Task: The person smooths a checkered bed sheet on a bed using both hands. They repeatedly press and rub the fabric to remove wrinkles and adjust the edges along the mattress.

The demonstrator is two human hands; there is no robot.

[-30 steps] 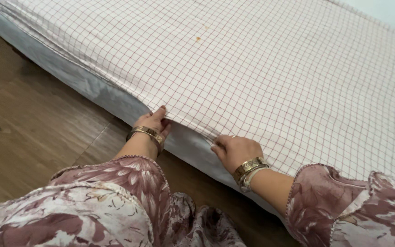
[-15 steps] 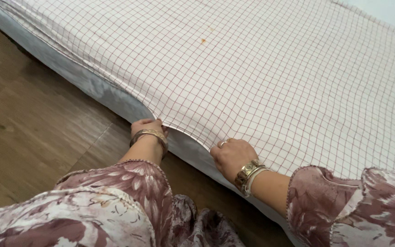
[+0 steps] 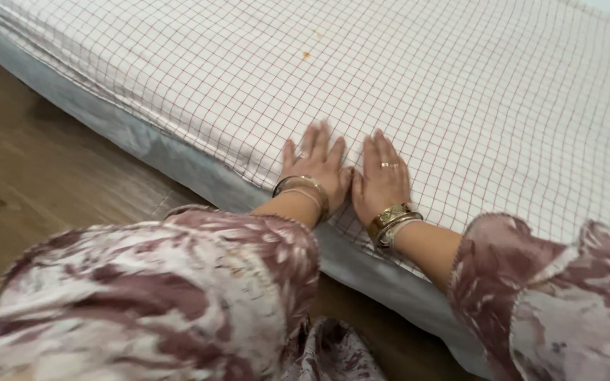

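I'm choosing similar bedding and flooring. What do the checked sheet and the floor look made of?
White sheet with red grid lines: apparently woven cotton, matte, lying smooth with fine creases at its edge. Brown plank floor: wood or wood-look laminate, with grain streaks and a soft sheen; which one is unclear.

Support: low mattress (image 3: 178,159) with a pale blue-grey side, set directly on a brown wood-plank floor (image 3: 44,183). On top: white sheet with a thin red grid (image 3: 474,99), spread flat to the near edge. One small orange stain (image 3: 306,54) on the sheet. Left hand (image 3: 315,166) and right hand (image 3: 383,176) lie palm-down on the sheet near the edge, side by side, fingers extended.
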